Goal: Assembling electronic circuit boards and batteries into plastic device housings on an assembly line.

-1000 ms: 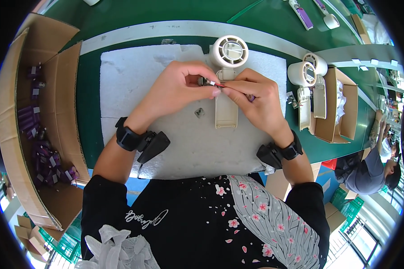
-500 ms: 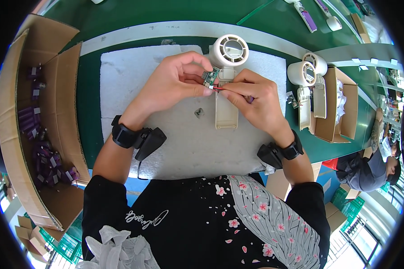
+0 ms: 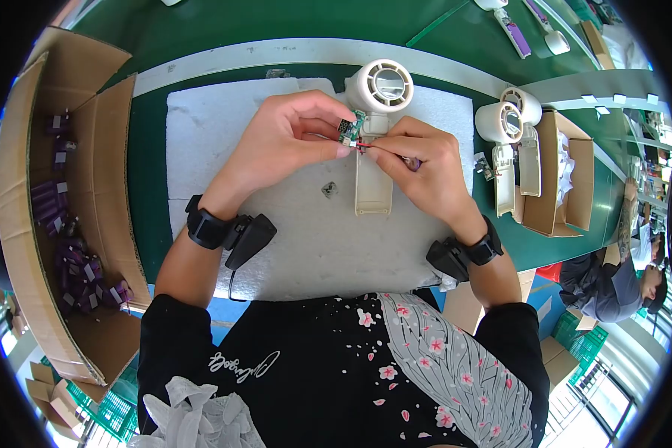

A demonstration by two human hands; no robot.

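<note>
My left hand (image 3: 295,134) pinches a small green circuit board (image 3: 351,129) by its edges. Thin red and black wires (image 3: 364,145) run from the board's lower end into the fingertips of my right hand (image 3: 422,157), which is closed on them. A bit of something purple (image 3: 412,162) shows under the right fingers; most of it is hidden. Behind both hands lies a cream handheld fan with a round head (image 3: 381,84), its hollow handle shell (image 3: 373,190) pointing toward me. A second small electronic part (image 3: 329,190) rests on the white foam mat (image 3: 291,246).
At left stands a tall open carton (image 3: 101,194) with several purple wrapped cells (image 3: 78,265). On the right, two more fans (image 3: 499,123) lie beside a smaller carton (image 3: 567,201). Other fan parts (image 3: 514,37) sit across the green table. A person (image 3: 612,284) is at far right.
The circuit board has tipped slightly between my left fingers, showing more of its green face. Both hands otherwise keep nearly the same place, and the view has shifted a little.
</note>
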